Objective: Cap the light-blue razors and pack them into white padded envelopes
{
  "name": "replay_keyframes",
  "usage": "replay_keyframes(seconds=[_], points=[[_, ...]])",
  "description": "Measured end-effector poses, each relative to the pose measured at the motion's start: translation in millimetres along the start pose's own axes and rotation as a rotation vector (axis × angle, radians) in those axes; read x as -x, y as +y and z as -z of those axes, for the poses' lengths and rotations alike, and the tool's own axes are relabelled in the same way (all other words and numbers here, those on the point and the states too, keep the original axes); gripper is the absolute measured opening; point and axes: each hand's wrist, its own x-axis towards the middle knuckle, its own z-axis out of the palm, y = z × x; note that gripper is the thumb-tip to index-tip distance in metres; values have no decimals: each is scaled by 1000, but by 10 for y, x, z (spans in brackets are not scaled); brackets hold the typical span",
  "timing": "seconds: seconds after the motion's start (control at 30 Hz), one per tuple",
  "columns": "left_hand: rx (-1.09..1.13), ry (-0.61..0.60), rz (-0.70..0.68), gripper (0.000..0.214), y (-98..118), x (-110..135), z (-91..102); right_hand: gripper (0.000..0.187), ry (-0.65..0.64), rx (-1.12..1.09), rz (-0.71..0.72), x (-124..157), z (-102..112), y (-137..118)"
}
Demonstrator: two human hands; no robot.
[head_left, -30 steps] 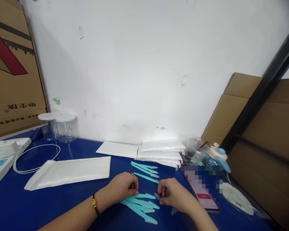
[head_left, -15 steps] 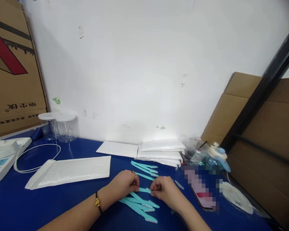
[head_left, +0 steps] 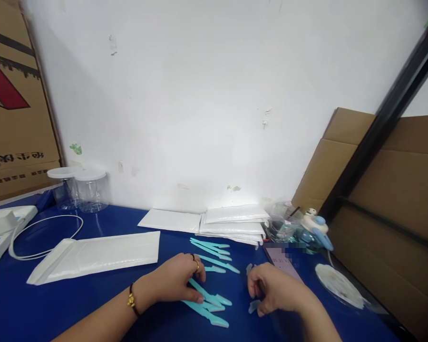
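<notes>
Turquoise razors (head_left: 217, 262), 8; left hand (head_left: 176, 281) unclenched, empty, over 3; right hand (head_left: 276, 287) half-curled, hold unclear, by 2 caps (head_left: 254, 307).

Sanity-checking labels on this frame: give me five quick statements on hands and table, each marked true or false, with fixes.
1. The left hand is at the teal razors. True.
2. The right hand is on the power strip. False: it is by the clear pieces.
3. The jars have white lids. True.
4. The phone lies left of the left hand. False: it lies on the right, beside the right hand.
5. The tabletop is red. False: it is blue.
</notes>
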Motion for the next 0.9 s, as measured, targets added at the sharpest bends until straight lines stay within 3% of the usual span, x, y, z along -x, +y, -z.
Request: replay_keyframes(seconds=[0.23,0.43,0.6,0.73,0.9], points=[[-20,-30,33,9,-51,-6,-50,20,32,92,33,-128,-198,-160],[-80,50,65,11,-161,-40,-82,22,105,-29,152,-236,-233,-172],[-98,73,75,11,-144,-28,-47,14,224,-87,93,-253,-204,-134],[-80,55,86,8,-109,-6,-9,14,184,-54,75,-235,-198,-79],[-49,59,96,3,-135,-50,-101,11,137,-110,71,-281,-287,-161]])
